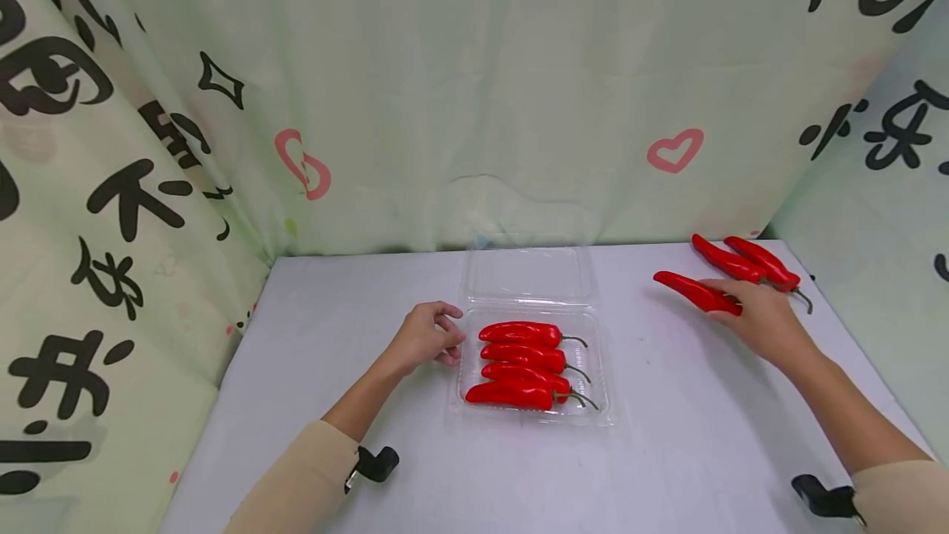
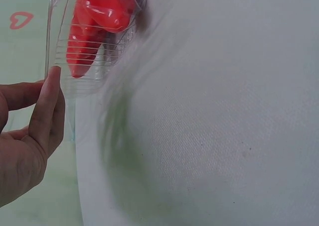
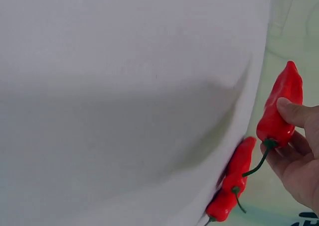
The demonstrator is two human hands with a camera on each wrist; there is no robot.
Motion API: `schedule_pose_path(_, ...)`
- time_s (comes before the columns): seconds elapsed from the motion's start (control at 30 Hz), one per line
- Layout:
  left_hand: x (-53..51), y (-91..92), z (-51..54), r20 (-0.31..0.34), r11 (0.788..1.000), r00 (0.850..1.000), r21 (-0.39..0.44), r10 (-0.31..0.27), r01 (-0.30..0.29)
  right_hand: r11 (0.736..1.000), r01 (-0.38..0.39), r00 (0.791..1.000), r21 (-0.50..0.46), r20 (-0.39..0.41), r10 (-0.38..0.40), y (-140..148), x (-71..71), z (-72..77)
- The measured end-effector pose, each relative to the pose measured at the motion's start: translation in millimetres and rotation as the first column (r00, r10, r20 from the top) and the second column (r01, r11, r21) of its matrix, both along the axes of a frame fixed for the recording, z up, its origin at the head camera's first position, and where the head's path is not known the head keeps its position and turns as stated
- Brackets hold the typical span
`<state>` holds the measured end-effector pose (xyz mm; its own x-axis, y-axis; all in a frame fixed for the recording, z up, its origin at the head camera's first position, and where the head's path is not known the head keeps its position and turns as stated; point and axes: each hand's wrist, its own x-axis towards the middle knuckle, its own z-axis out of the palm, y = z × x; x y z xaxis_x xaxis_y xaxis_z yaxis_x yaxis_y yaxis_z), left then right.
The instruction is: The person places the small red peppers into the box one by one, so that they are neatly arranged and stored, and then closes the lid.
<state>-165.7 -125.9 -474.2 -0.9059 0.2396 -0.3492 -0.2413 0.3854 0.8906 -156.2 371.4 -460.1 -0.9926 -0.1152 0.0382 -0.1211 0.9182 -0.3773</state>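
Observation:
My right hand [image 1: 767,321] grips a red chili pepper [image 1: 693,291] between thumb and fingers; in the right wrist view this pepper [image 3: 281,106] is held above the table, its green stem hanging down. Beside that hand, two more red peppers [image 1: 730,260] lie at the back right corner. My left hand [image 1: 426,336] is at the left side of a clear plastic box [image 1: 604,386], its fingers bent loosely. In the left wrist view a fingertip of the left hand [image 2: 37,121] meets the box wall. Several red peppers [image 1: 522,357] lie in a column inside the box, stems to the right.
The box's clear lid [image 1: 530,274] is flipped back toward the curtain. A white cloth covers the table [image 1: 356,295]. Printed pale green curtains [image 1: 519,105] enclose the back and both sides.

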Motion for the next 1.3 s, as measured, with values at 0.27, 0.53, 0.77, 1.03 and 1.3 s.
schedule_pose_path(0.27, -0.1, -0.8, 0.4, -0.006, 1.0, 1.0, 0.0, 0.001, -0.001, 0.999, -0.043, 0.999, -0.02, -0.033, 0.043, -20.9, 2.1, 9.3)
schedule_pose_path(0.53, 0.8, -1.5, 0.2, -0.002, 1.0, 1.0, -0.005, 0.0, 0.0, 0.994, -0.097, 0.995, -0.045, -0.021, 0.096, -40.9, 5.0, 20.0)
schedule_pose_path(0.77, 1.1, -2.0, 0.3, -0.007, 1.0, 1.0, 0.001, 0.001, -0.001, 0.987, -0.156, 0.988, -0.048, -0.011, 0.156, -61.5, 5.3, 30.0)
schedule_pose_path(1.03, 0.4, -0.8, 0.8, -0.003, 1.0, 1.0, -0.005, -0.006, 0.006, 0.974, -0.206, 0.978, -0.093, 0.026, 0.209, -84.8, 5.3, 35.0)
schedule_pose_path(1.3, -0.7, -0.4, -0.5, -0.01, 1.0, 1.0, -0.002, -0.011, 0.011, 0.956, -0.272, 0.959, -0.107, 0.057, 0.279, -107.8, 0.2, 35.8)
